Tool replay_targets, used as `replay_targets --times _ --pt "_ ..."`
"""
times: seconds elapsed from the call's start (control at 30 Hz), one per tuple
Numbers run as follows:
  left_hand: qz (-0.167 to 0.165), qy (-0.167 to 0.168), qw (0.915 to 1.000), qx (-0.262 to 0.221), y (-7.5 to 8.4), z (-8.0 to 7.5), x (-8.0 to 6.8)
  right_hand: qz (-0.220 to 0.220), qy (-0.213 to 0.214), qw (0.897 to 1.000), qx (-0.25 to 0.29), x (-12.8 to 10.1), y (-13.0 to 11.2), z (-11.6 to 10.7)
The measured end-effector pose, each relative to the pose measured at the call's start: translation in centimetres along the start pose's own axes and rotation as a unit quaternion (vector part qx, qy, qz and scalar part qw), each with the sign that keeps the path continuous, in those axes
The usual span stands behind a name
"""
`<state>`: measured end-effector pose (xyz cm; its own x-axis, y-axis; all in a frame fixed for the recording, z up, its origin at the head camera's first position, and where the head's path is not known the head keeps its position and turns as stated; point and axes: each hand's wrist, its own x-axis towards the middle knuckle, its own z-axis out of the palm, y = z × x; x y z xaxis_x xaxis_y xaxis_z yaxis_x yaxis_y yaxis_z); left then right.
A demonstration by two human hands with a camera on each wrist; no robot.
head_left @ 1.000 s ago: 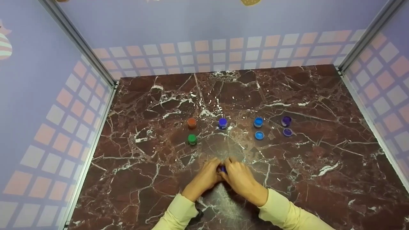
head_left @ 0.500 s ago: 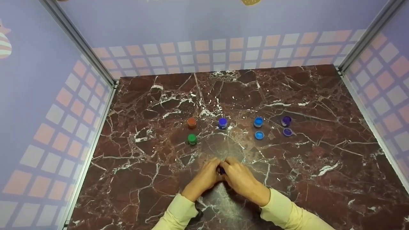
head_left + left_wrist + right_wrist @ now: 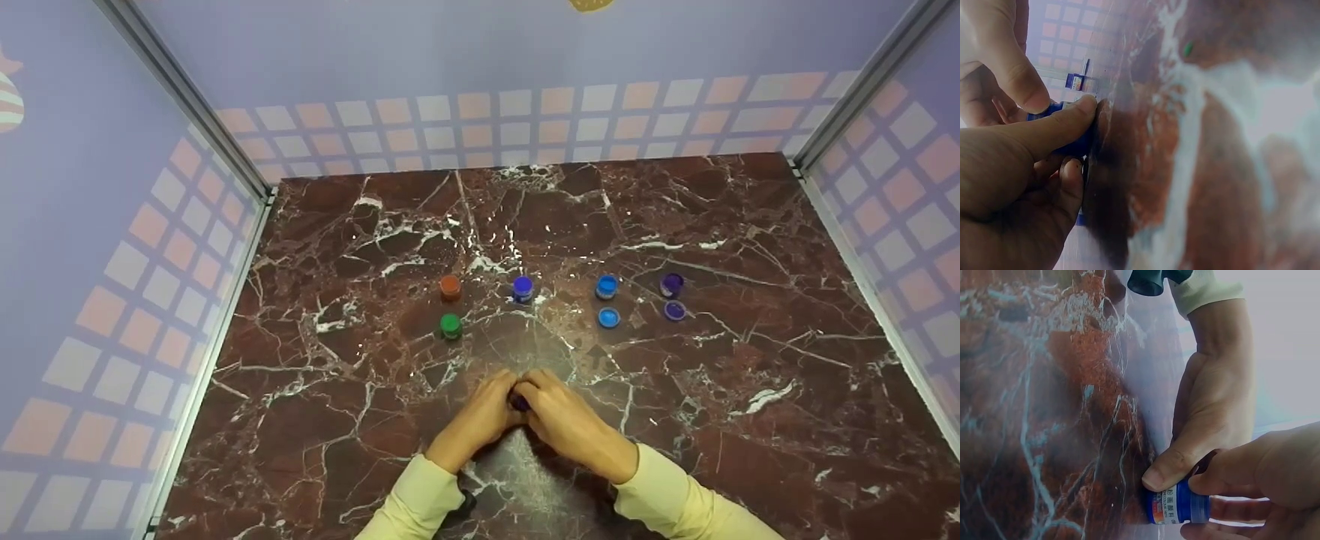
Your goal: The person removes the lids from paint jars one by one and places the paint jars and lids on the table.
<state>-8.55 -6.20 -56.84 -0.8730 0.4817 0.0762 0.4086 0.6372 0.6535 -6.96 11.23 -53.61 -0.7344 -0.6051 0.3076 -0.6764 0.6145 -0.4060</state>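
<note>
Both hands stayed together near the front edge of the marble table (image 3: 750, 225), with open surface on either side. Left hand (image 3: 480, 420) and right hand (image 3: 570, 427) gripped one small blue jar (image 3: 1179, 506) with a printed label, standing on the tabletop. Purple checkered walls (image 3: 112, 225) enclosed three sides.

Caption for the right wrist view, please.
Both hands, left hand and right hand, grip a small blue jar on the marble table.

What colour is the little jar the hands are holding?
Blue, with a printed label. The little jar shows best in the right wrist view.
</note>
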Motion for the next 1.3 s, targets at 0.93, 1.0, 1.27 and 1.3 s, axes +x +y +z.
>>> replay_targets --times 0.93,1.0,1.27,1.3 --pt "-0.023 -0.002 0.9990 -0.039 0.1 0.0 0.2 0.182 0.012 0.851 0.492 -2.1 4.8 0.1" --pt "-0.029 -0.004 0.9986 -0.043 0.1 0.1 0.2 0.203 0.014 0.827 0.524 -2.2 5.1 0.1" --pt "-0.042 -0.007 0.9982 -0.042 0.3 0.1 0.1 0.241 0.005 0.719 0.652 -2.7 5.8 -0.3" --pt "-0.043 -0.008 0.9982 -0.041 0.4 0.1 0.1 0.232 0.005 0.709 0.666 -2.7 5.8 -0.3"
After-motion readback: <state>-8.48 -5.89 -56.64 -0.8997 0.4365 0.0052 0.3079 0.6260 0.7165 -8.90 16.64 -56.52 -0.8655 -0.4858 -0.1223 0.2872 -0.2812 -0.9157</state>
